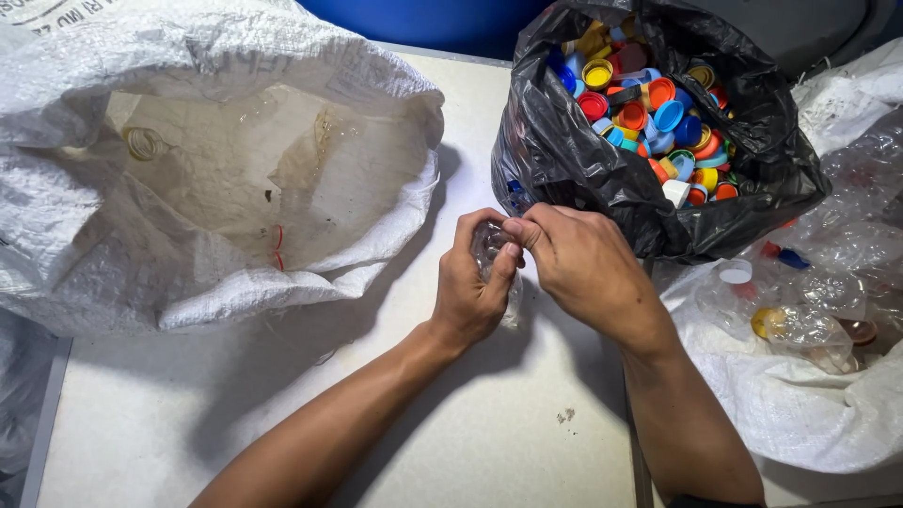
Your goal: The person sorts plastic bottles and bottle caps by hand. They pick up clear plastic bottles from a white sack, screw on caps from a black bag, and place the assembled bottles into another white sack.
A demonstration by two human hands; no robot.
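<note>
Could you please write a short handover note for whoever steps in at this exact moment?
Left hand: wrapped around a crushed clear plastic bottle, held over the pale table.
Right hand: fingertips pinched at the bottle's top end; whether a cap is on it cannot be seen.
Black bag, just beyond the hands: holds many loose coloured caps.
White woven sack on the left: open, nearly empty, one clear bottle inside.
White sack on the right: clear bottles, some with caps on.
Done: a heap of caps collected. Left: the bottle in hand and the capped ones on the right.
</note>
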